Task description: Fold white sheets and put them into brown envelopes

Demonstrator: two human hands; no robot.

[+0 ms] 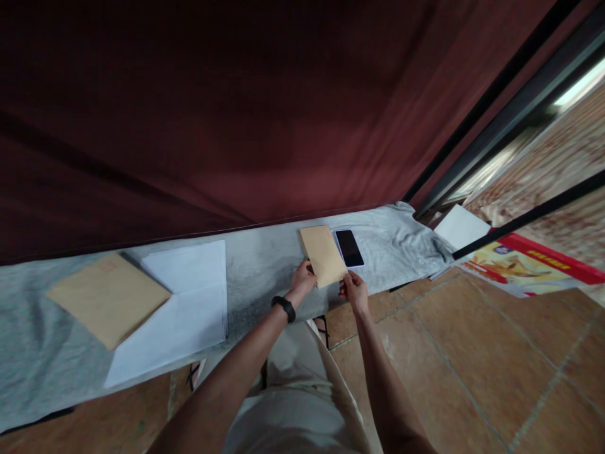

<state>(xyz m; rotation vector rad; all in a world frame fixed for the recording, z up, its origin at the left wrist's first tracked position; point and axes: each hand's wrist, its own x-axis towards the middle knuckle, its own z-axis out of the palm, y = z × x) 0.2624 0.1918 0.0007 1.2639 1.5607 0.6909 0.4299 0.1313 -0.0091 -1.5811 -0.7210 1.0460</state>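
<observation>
A small tan paper envelope is held at its near edge between my two hands, tilted over the grey cloth. My left hand, with a black band on the wrist, grips its near left corner. The near right corner is pinched by my right hand, thumb on top and fingers curled beneath. Just right of the envelope lies a phone with a dark screen and a pale rim. Whether anything is inside the envelope cannot be seen.
Grey cloth covers the narrow table. To the left, a stack of larger tan envelopes overlaps white paper sheets. A dark red curtain hangs behind. On the right are a black metal bar and a printed carton above the tiled floor.
</observation>
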